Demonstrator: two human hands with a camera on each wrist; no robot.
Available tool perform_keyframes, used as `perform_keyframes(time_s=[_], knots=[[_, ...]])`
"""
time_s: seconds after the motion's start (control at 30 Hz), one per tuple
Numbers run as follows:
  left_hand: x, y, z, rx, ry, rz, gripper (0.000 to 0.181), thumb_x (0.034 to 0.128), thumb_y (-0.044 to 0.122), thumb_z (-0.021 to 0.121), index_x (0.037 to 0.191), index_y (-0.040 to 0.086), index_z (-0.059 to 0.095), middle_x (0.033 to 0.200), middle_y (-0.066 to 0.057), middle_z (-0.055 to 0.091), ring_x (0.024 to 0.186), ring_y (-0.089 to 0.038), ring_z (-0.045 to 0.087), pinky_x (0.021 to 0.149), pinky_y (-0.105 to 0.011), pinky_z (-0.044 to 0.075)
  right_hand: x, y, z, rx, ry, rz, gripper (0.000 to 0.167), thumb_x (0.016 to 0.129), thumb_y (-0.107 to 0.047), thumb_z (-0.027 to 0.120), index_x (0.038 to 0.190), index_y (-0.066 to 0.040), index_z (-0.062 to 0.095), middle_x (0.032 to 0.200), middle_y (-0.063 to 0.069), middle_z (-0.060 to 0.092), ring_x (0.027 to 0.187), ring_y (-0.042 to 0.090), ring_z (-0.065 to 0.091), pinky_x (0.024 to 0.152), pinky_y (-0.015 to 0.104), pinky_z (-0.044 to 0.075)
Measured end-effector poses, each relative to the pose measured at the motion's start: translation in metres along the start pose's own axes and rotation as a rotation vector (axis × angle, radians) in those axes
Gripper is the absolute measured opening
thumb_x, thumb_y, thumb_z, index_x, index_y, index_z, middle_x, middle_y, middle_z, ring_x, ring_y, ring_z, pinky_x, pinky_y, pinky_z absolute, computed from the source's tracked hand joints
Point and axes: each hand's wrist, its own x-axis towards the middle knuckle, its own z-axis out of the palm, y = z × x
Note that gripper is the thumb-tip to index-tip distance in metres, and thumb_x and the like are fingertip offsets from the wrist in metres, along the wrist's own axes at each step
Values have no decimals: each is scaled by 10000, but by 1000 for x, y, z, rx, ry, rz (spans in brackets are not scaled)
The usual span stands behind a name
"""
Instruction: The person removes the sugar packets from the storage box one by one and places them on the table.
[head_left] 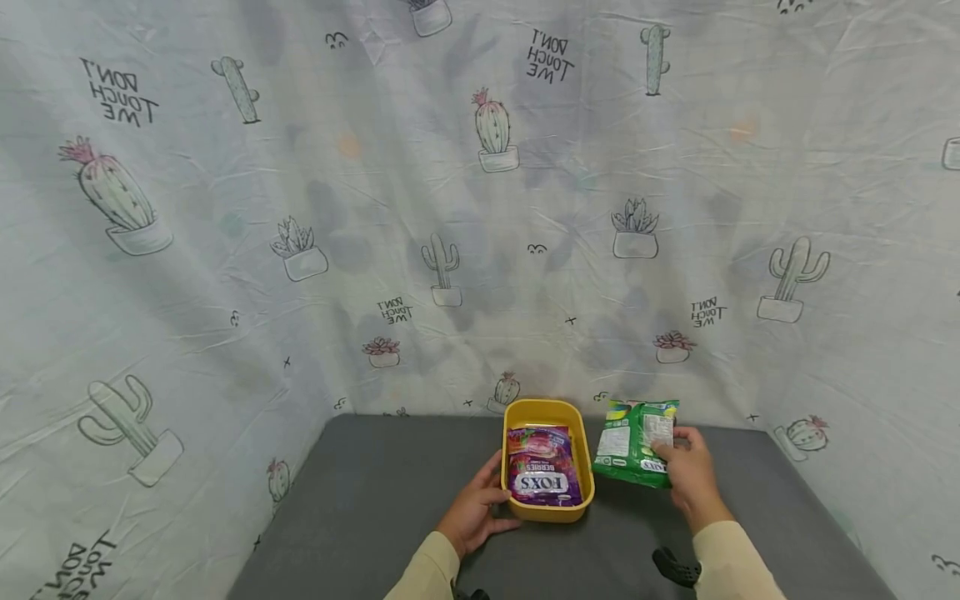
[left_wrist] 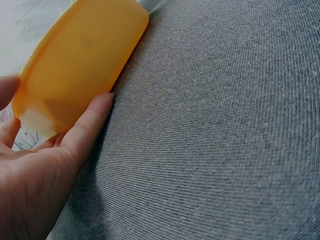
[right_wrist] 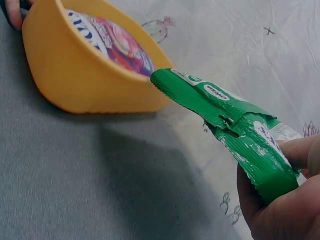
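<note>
In the head view a yellow plastic container [head_left: 551, 514] stands on the grey table, with a purple Fox's Berries candy bag [head_left: 542, 467] lying in it, label upside down. My left hand [head_left: 474, 506] holds the container's near left corner, fingers at its rim and side. The left wrist view shows that hand [left_wrist: 45, 170] against the yellow wall [left_wrist: 85, 55]. To the right of the container, my right hand [head_left: 692, 475] pinches a green Fox's candy bag [head_left: 636, 442] by its right side, raised above the table. The bag [right_wrist: 235, 125] looks puffed in the right wrist view.
The grey table [head_left: 405, 475] reaches back to a pale cactus-print cloth [head_left: 465, 208] hanging behind and at both sides. A black strap-like piece [head_left: 675, 568] shows beside the right sleeve [head_left: 731, 558].
</note>
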Motion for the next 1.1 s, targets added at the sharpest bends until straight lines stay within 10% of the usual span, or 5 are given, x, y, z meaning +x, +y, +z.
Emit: perform_keyframes(time_s=[1.1], knots=[[0, 0, 0, -10, -11, 5, 848, 997, -26, 561, 1755, 131, 215, 1750, -286, 204, 1498, -487, 385, 990, -813, 437, 2, 34, -43, -157, 22, 42, 363, 1093, -34, 595, 1398, 43, 415, 1221, 277, 611, 844, 167, 684, 681, 366, 611]])
